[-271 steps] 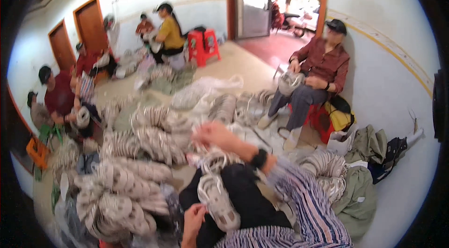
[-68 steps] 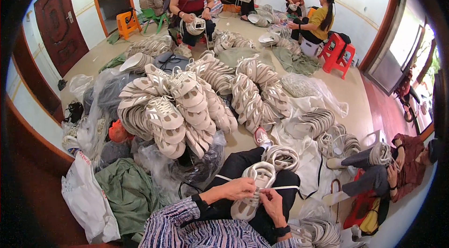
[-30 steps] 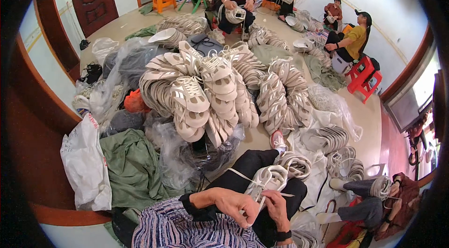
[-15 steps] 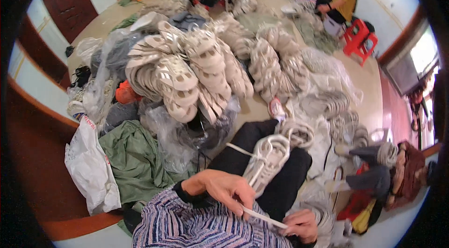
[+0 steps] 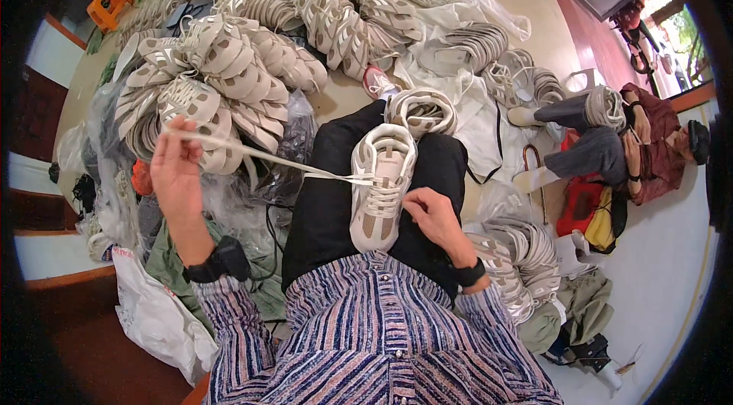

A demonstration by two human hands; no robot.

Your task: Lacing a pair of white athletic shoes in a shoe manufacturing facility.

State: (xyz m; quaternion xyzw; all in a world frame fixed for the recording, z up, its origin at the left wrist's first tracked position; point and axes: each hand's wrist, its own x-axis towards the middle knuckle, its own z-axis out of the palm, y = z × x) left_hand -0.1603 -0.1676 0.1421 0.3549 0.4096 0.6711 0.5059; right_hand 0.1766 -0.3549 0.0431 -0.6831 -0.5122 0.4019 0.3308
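A beige and white sneaker (image 5: pixel 392 164) rests on my black-trousered lap, its toe toward my body. White lacing criss-crosses its front. From its upper eyelets a long shoelace (image 5: pixel 275 161) runs taut to the left, up to my left hand (image 5: pixel 177 176). That raised hand pinches the lace between its fingertips, slightly blurred. Beside the sneaker's right edge is my right hand (image 5: pixel 437 223), fingers curled together near the lower lacing. What its fingertips hold, if anything, is hidden. Just beyond the sneaker, a ring of nested shoe uppers (image 5: pixel 420 112) sits by my knees.
Large stacks of nested shoe uppers (image 5: pixel 221 73) cover the floor ahead and left, among clear plastic bags. More stacks (image 5: pixel 523 256) lie at my right. A co-worker in dark red (image 5: pixel 649 130) sits at right. A white sack (image 5: pixel 156 313) lies at left.
My left hand has drawn the lace out and up to the left. My right hand has moved from the lower right to the sneaker's side. The view has tilted and turned.
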